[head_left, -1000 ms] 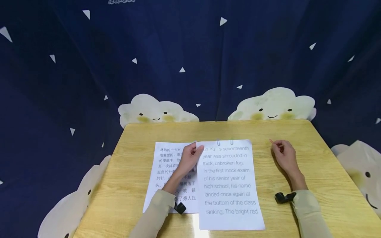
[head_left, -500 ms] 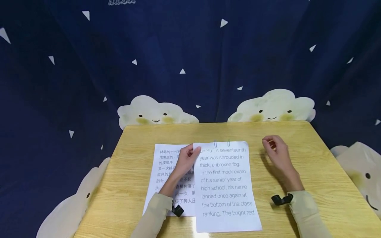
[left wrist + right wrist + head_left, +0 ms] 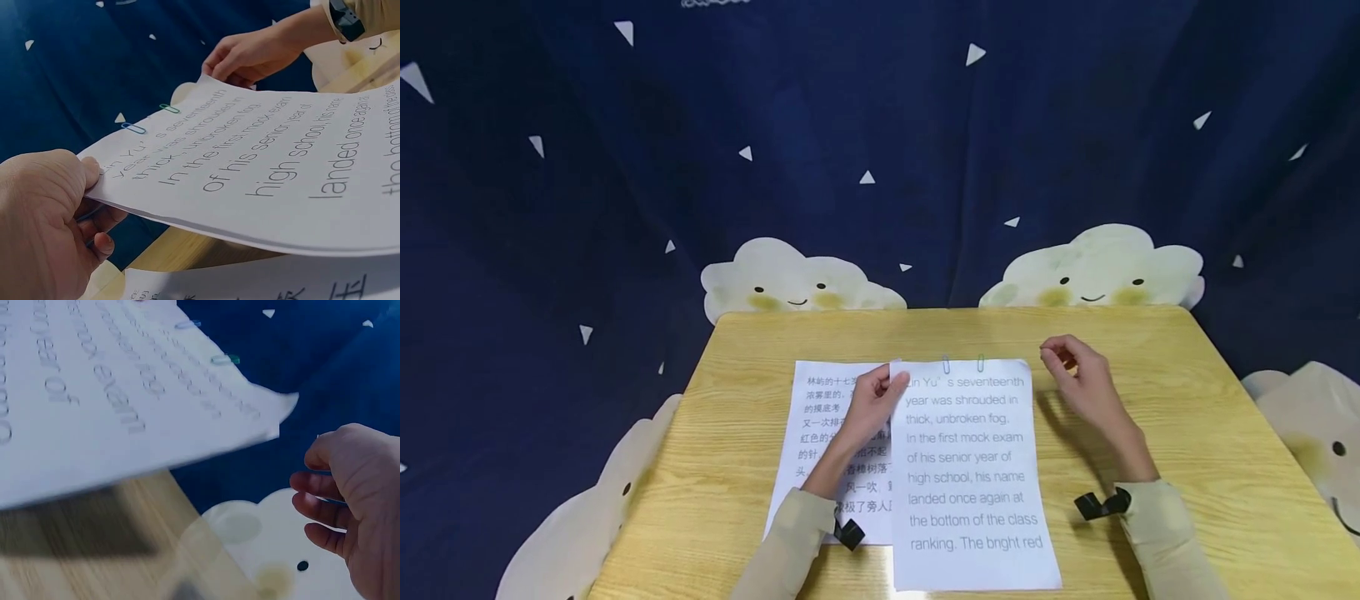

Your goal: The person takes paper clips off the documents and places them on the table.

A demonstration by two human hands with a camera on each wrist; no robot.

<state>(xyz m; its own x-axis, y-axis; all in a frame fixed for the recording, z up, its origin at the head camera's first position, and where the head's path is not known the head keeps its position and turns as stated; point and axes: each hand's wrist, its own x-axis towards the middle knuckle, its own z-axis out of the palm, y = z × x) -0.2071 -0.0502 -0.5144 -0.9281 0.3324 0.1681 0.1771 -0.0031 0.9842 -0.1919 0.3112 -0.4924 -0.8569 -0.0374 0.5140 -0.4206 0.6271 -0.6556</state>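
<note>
My left hand [image 3: 872, 398] pinches the upper left corner of a stack of printed sheets [image 3: 973, 467], thumb on top and fingers beneath. The left wrist view shows the stack [image 3: 281, 156] raised above the table. A blue paper clip [image 3: 134, 128] and a green paper clip [image 3: 169, 108] sit on its top edge. My right hand [image 3: 1078, 375] is just right of the stack's upper right corner, thumb and index fingertips together. They pinch a small reddish paper clip, now almost wholly hidden; only a speck shows by the fingertips in the right wrist view.
Another printed sheet [image 3: 786, 450], in Chinese characters, lies on the wooden table [image 3: 700, 500] under my left forearm. Cloud-shaped cushions [image 3: 1097, 267] line the table's edges. A dark blue curtain [image 3: 850, 100] with white triangles hangs behind.
My right hand has lifted the reddish paper clip from the table and moved left, close to the stack's upper right corner. My left hand keeps its grip on the stack, nearly in place.
</note>
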